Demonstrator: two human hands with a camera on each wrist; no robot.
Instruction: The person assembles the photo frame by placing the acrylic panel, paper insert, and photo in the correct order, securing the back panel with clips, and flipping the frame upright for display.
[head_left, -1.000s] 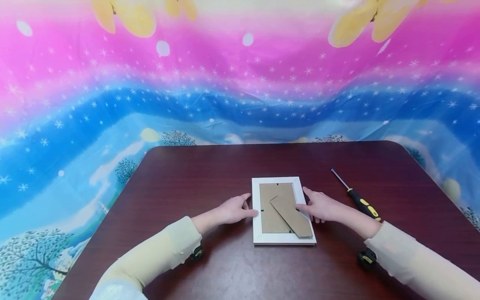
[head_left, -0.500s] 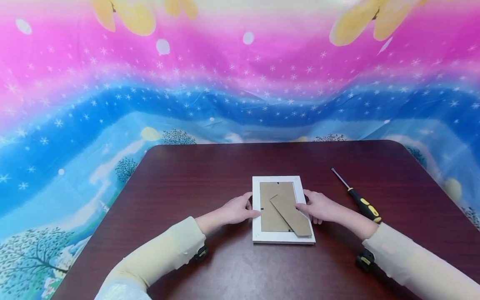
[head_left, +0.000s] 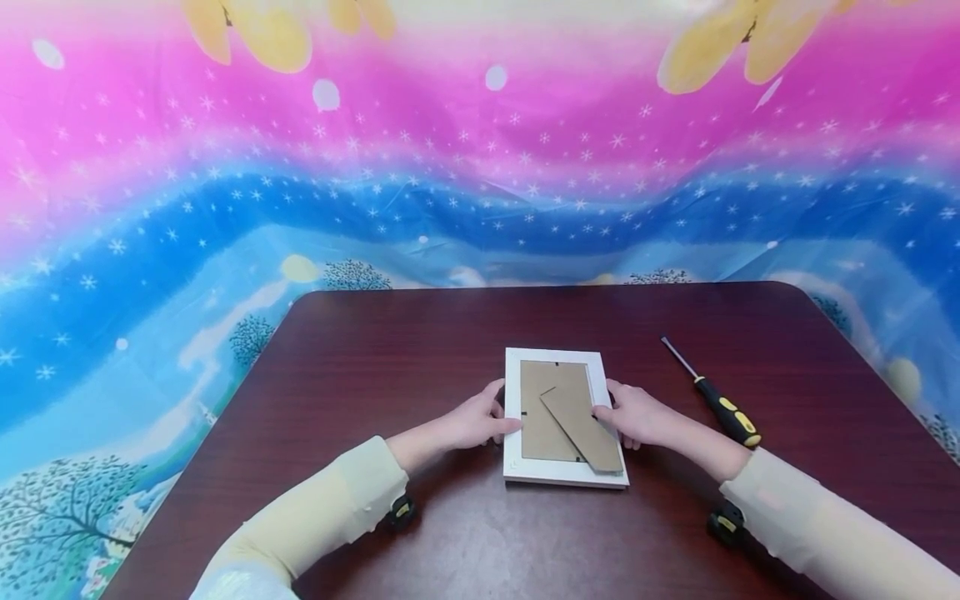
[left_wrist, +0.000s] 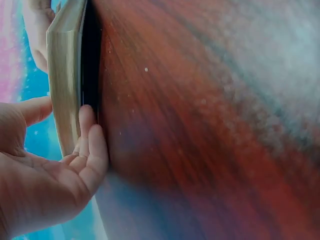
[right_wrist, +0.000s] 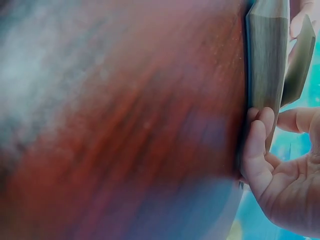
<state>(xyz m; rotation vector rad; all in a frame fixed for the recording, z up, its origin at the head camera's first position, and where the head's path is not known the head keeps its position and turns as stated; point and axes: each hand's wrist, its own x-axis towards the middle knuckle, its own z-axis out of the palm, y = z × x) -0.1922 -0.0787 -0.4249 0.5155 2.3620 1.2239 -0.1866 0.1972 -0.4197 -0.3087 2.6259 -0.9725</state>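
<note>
On the dark bench, mid-front: my left hand [head_left: 468,421] grips the left edge of the white picture frame [head_left: 562,475], thumb on top, fingers tucked beneath. Frame lies back-side up. My right hand [head_left: 637,414] pinches its right edge likewise. Screwdriver [head_left: 712,394] lies just right, untouched.

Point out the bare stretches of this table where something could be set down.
Free: the table left of the picture frame out to its left edge; the far strip beyond the frame; the near strip between the sleeves. Crowded: the frame's flanks, gripped by left hand and right hand, and the screwdriver at right.
</note>
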